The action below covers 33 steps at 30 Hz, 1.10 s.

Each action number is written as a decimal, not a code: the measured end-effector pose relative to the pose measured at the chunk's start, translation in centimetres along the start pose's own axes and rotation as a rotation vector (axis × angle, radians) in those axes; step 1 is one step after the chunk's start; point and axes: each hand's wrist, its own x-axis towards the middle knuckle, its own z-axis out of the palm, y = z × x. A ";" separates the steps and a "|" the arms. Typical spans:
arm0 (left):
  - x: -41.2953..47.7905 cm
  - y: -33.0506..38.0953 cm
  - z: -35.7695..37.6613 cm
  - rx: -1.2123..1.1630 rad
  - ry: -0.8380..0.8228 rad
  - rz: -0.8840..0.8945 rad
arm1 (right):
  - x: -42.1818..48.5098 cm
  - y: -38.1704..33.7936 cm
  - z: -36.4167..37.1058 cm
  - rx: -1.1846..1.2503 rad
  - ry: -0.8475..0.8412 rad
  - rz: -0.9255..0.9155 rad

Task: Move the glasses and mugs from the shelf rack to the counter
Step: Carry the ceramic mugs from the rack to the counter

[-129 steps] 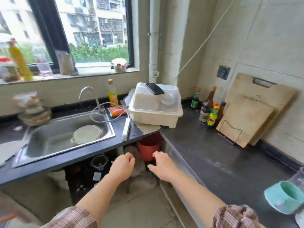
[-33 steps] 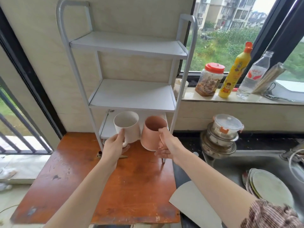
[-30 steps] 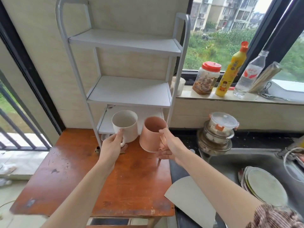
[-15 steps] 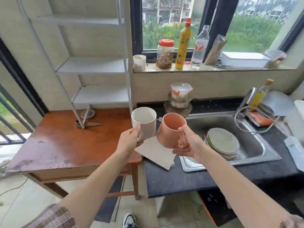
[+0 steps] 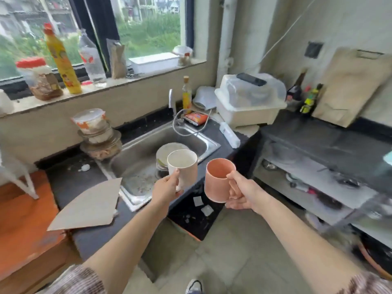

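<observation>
My left hand [image 5: 166,188] grips a white mug [image 5: 184,166] by its handle, held upright in the air over the front edge of the sink [image 5: 137,164]. A pink mug [image 5: 218,179] is held the same way in my right hand [image 5: 244,193], just right of the white one and above the floor. Both mugs look empty. Only a white leg of the shelf rack [image 5: 25,181] shows at the far left, on the orange-brown table [image 5: 23,217]. The dark counter [image 5: 331,143] stretches along the right wall.
Plates [image 5: 167,150] lie in the sink under a tap [image 5: 171,101]. Stacked lidded containers [image 5: 95,132] and a grey card [image 5: 89,205] sit left of it. A white dish box [image 5: 248,100], sauce bottles [image 5: 307,98] and cutting boards [image 5: 350,85] stand at the back right. A teal cup edge [image 5: 389,158] shows far right.
I have lifted both mugs off the rack's lowest shelf and turned right with them, from the rack past the table to the sink; the right counter has come into view.
</observation>
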 end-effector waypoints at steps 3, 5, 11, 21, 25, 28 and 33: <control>1.0 -0.6 7.0 0.048 -0.153 -0.017 | -0.1 1.5 -5.8 0.096 0.118 0.034; 1.5 -1.1 11.8 0.072 -0.247 -0.037 | 0.0 2.4 -9.6 0.156 0.180 0.044; 2.9 -2.7 26.3 0.129 -0.408 -0.102 | 2.2 4.3 -20.9 0.287 0.351 0.122; 4.5 -4.1 49.5 0.418 -0.649 -0.219 | 6.8 6.9 -38.6 0.438 0.591 0.301; 3.8 -4.7 57.3 0.503 -0.739 -0.201 | 6.9 8.9 -44.8 0.513 0.672 0.313; 2.2 -5.2 63.4 0.540 -0.792 -0.212 | 6.4 10.2 -49.8 0.577 0.742 0.322; -1.0 -6.9 72.6 0.578 -0.880 -0.233 | 6.3 12.2 -59.1 0.637 0.828 0.333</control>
